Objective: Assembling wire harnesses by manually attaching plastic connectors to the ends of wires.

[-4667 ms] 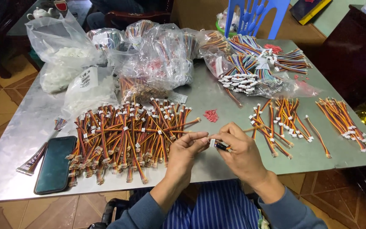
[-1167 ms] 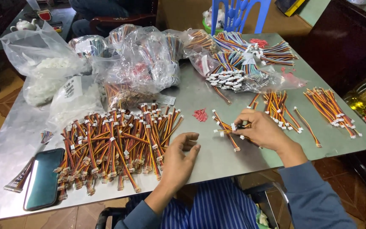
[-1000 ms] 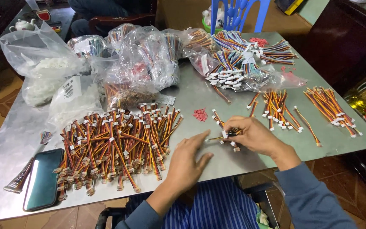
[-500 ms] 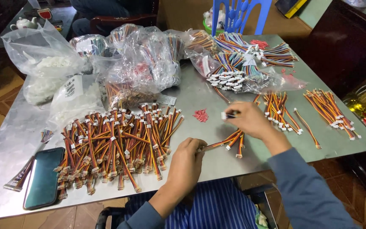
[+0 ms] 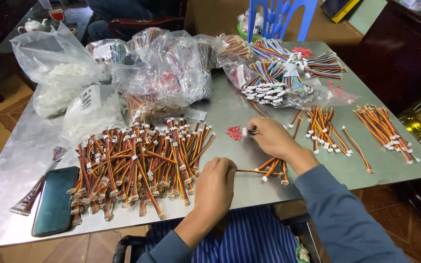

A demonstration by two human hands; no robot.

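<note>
My left hand [image 5: 216, 181] rests on the metal table [image 5: 220, 114] near its front edge, fingers curled on the end of a thin orange-striped wire [image 5: 252, 171]. My right hand [image 5: 269, 138] reaches forward to the middle of the table, its fingertips pinching a small white connector [image 5: 245, 131] beside a little heap of red bits [image 5: 233, 132]. A few short wire leads [image 5: 275, 169] lie under my right wrist. A big pile of orange, red and black leads with white plugs [image 5: 140, 163] lies to the left of my left hand.
A dark phone [image 5: 54, 199] and a flat ribbon cable [image 5: 30, 195] lie at the front left. Plastic bags of white parts and cables [image 5: 123, 73] fill the back. Rainbow cables with white plugs [image 5: 281, 73] sit at the back right; two more lead bundles [image 5: 383, 129] lie right.
My right hand has moved away from my left, forward to the red bits, and has pinched a white connector. My left hand stays put with a wire.
</note>
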